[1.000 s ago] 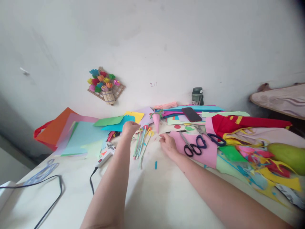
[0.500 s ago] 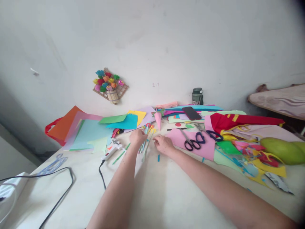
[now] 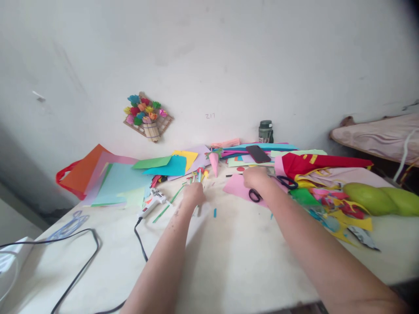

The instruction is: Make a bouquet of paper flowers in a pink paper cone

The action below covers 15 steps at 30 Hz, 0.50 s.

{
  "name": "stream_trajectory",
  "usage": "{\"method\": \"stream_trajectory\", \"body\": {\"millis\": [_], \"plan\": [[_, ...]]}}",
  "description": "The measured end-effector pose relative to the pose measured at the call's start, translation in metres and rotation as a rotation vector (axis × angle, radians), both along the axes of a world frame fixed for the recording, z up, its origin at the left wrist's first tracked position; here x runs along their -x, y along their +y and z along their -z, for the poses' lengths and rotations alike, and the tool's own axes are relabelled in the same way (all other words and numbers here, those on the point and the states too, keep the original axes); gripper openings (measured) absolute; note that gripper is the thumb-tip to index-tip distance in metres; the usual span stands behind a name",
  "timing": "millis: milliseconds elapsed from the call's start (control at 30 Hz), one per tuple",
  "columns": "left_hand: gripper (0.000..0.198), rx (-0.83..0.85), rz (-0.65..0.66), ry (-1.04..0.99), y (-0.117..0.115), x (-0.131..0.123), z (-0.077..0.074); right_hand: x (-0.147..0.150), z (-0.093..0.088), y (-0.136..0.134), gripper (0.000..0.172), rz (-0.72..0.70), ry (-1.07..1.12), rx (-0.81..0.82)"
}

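Observation:
My left hand is closed around a bunch of thin coloured paper sticks. Their ends show above and below it, while my fingertips are hidden. Over on the right, my right hand is curled down over dark-handled scissors lying on a pink paper sheet. Its fingers are out of sight, so I cannot tell whether it grips them. A second pair of scissors lies just right of that wrist. Between the hands, farther back, stands a pink paper cone with a green top.
A white glue gun with a black cord lies left of my left hand. Coloured sheets cover the back left. A phone, a bottle, paper scraps and green fruit are on the right. A blue snippet lies in front.
My right hand has moved right, from beside the paper sticks to over the scissors. My left hand has shifted slightly toward me and stays at the sticks. The view has turned a little right.

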<state>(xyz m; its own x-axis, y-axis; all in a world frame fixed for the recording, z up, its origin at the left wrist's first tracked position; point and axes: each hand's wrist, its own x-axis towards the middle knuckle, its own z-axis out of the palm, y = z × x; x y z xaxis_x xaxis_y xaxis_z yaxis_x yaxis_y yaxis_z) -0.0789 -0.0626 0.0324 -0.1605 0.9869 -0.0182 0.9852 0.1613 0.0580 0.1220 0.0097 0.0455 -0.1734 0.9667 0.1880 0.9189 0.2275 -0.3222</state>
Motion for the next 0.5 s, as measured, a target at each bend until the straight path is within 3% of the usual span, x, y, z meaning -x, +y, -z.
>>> {"method": "stream_trajectory", "body": {"millis": [100,200,333,400,500], "plan": [[0.038,-0.059,0.002,-0.017,0.001,0.001,0.005,-0.012,-0.003,-0.004,0.031,-0.001,-0.407,0.291],[0.038,-0.192,-0.044,-0.196,0.009,0.009,0.012,-0.013,-0.001,-0.009,0.044,-0.042,-0.458,0.324],[0.023,-0.399,-0.156,-0.81,0.018,0.023,0.019,-0.012,0.0,-0.013,0.05,-0.039,-0.439,0.29],[0.015,-0.465,-0.149,-1.128,0.017,0.028,0.02,-0.013,0.001,-0.014,0.047,-0.026,-0.429,0.259],[0.024,-0.505,-0.12,-1.472,0.01,0.032,0.02,-0.015,0.001,-0.015,0.042,-0.007,-0.399,0.206]]}}
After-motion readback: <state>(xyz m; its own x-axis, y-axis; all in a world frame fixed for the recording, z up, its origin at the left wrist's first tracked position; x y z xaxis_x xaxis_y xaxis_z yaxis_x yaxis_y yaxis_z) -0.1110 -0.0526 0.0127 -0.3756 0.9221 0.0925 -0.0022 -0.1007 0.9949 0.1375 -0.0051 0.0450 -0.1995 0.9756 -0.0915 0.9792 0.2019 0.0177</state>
